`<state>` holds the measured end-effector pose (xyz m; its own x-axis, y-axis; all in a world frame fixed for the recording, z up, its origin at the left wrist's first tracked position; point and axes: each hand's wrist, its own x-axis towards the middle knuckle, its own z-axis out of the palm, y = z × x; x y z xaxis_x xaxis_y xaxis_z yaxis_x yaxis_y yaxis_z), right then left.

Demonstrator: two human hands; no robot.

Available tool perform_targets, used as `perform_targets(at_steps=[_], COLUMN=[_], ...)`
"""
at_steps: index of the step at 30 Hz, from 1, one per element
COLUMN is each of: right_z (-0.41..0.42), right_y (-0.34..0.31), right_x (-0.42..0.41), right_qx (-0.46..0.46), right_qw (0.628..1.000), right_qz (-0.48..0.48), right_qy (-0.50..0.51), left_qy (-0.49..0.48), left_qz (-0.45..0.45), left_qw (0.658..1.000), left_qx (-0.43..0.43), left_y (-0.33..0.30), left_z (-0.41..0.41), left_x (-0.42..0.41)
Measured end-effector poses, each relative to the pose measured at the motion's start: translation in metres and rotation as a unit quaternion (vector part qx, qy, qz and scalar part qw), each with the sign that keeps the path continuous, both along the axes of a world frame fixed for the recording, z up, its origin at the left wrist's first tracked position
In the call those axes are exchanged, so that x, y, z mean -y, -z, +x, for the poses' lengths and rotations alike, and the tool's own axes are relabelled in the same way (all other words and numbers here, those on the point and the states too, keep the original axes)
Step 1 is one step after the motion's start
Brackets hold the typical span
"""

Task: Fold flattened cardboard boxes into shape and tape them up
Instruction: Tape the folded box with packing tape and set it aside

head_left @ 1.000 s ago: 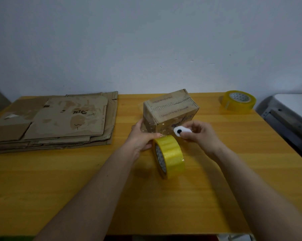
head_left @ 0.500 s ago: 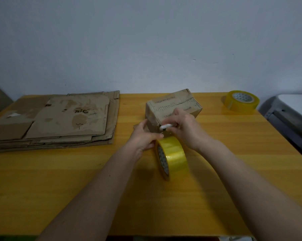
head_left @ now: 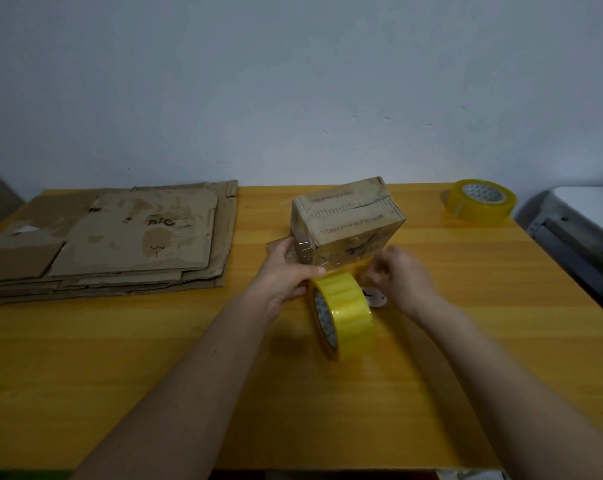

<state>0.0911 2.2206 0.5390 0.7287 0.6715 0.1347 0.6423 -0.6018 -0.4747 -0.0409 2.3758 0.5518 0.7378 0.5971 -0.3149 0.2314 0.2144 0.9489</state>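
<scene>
A small folded cardboard box (head_left: 348,220) stands mid-table, its near face glossy with clear tape. Just in front of it a yellow tape roll (head_left: 345,313) stands on edge. My left hand (head_left: 286,275) is at the box's left corner, thumb over the top of the roll and fingers pinching the tape strip between roll and box. My right hand (head_left: 397,275) is blurred, with loosely bent fingers at the box's lower front edge and nothing in them. A white cutter (head_left: 374,296) lies on the table under that hand.
A stack of flattened cardboard boxes (head_left: 120,237) covers the left part of the wooden table (head_left: 154,375). A second yellow tape roll (head_left: 480,200) lies flat at the far right corner. A grey and white unit (head_left: 587,230) stands beyond the right edge.
My right hand brought the white cutter to the tape at the box, then let it go onto the table and moved back to the box's front edge. My left hand stayed put.
</scene>
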Motion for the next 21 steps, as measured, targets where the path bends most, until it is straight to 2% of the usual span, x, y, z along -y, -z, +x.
perform_targets(at_steps=[2,4,6,8,12,18,21], right_z=[-0.007,-0.009,-0.006,0.001,0.01,0.014,0.021], right_y=[-0.018,-0.036,-0.042,-0.039,-0.038,-0.046,-0.057], right_x=[-0.011,-0.029,-0.048,-0.061,-0.072,-0.07,-0.059], right_qx=[0.167,0.199,0.156,0.11,0.055,0.003,-0.01], right_qw=[0.977,0.961,0.967,0.973,0.979,0.979,0.976], right_qz=[0.126,0.149,0.06,0.013,0.049,0.056,0.024], right_qy=[-0.04,-0.123,-0.194,-0.204,-0.189,-0.195,-0.215], left_qy=[0.0,-0.004,-0.007,-0.003,0.025,0.005,-0.012], left_qz=[-0.002,-0.01,-0.01,-0.012,-0.02,0.051,0.09], left_qw=[1.0,1.0,1.0,1.0,0.999,0.999,0.996], left_qx=[0.005,0.013,0.011,0.004,-0.004,0.005,0.018], left_y=[0.0,0.0,0.0,0.0,-0.002,-0.005,-0.012], left_z=[0.0,-0.001,-0.002,-0.004,-0.014,-0.032,-0.044], left_x=[0.0,0.0,0.001,0.0,-0.004,-0.008,-0.012])
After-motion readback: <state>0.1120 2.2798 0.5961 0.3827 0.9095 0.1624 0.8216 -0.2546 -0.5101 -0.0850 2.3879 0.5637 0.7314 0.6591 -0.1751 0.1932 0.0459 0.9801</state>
